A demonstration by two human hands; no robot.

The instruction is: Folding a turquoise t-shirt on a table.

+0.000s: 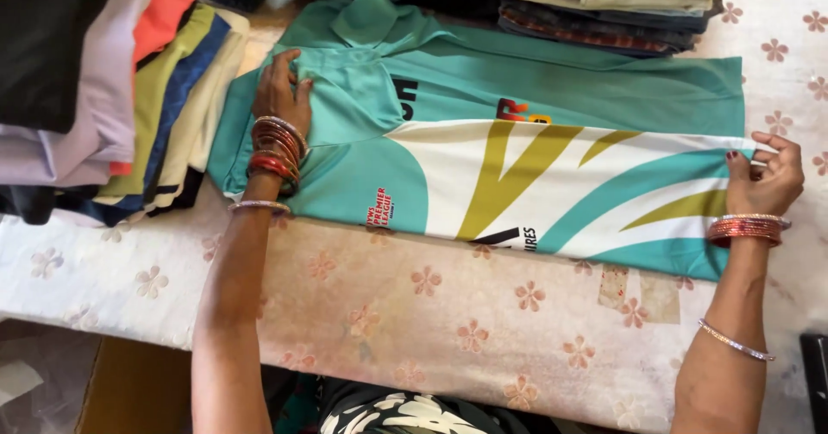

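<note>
I note first what I cannot see in full. The stack of folded clothes (604,3) at the far edge of the table (448,313) is cut off by the frame, as is the taller pile of clothes (129,80) at the far left corner, so I cannot count either. A dark object (815,374) at the right edge is too cropped to identify. The jersey's collar end runs partly under my left hand (280,89), and part of its lettering is lost in the fold.

The jersey (517,158) lies folded lengthwise across the middle of the table, collar toward the left pile, hem toward the right edge. The fabric looks smooth and slightly glossy: teal, with a white panel carrying olive-gold and teal curved stripes. A small red printed label sits near the jersey's near edge on the left; dark and orange lettering shows along the upper fold.

My left hand rests flat on the shoulder area, fingers spread and pressing the cloth, gripping nothing. My right hand (763,175) is nearly closed, pinching the hem edge between thumb and fingertips. Both wrists carry red and metallic bangles (278,145).

The table covering is pale with a pink flower pattern and looks slick.
</note>
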